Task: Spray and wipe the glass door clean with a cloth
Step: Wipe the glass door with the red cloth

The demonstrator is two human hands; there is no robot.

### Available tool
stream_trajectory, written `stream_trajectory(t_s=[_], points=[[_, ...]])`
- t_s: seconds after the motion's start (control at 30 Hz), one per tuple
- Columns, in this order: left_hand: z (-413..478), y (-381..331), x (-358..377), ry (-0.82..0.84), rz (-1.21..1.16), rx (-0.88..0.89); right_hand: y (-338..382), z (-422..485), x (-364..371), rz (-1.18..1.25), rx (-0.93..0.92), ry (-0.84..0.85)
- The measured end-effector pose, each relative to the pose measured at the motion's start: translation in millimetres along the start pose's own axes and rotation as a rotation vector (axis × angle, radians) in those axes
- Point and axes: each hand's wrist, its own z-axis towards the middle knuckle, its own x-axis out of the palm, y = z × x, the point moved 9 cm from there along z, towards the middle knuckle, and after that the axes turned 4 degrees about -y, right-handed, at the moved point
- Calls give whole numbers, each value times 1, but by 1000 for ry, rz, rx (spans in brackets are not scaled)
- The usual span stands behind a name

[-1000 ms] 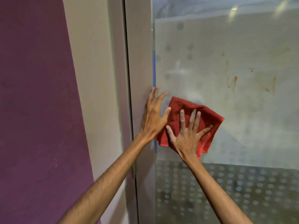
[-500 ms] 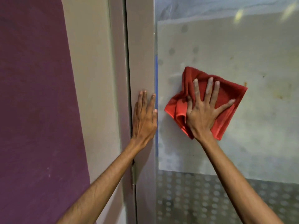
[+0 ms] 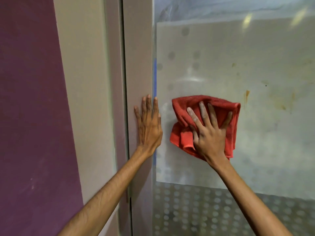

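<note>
Glass door, frame right: red cloth at centre, lower than 0.5 s ago, back on downstroke. Right hand flat, fingers spread, pressing cloth, not clenched. Left hand open on door frame, bracing. Brown stains right of cloth remain; wiping unfinished.

A purple wall filled the far left — beside it ran a beige strip. A blue tape line ran vertically just left of the grip, and a dotted metal plate lay below it.
</note>
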Motion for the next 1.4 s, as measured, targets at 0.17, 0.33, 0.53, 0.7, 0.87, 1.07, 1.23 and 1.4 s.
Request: stream_trajectory(t_s=[0.17,0.33,0.53,0.7,0.87,1.07,1.23,1.4], points=[[7,-12,1,-54,-1,-32,-29,73,-14,18,119,-60],[7,-16,0,-80,-22,-31,-24,101,-18,18,175,-121],[7,-26,2,-67,-43,-38,-19,-16,-5,49,43,-22],[19,-59,8,-52,-52,52,-83,-18,-21,5,86,-30],[48,-84,15,-61,-18,79,-130,100,-43,15,350,-100],[54,-91,21,-128,-22,30,-83,85,-38,3,178,-140],[37,-103,28,-98,-53,11,-107,-19,-31,-8,75,-40],[45,-129,35,-97,-70,16,-162,33,-48,21,203,-84]])
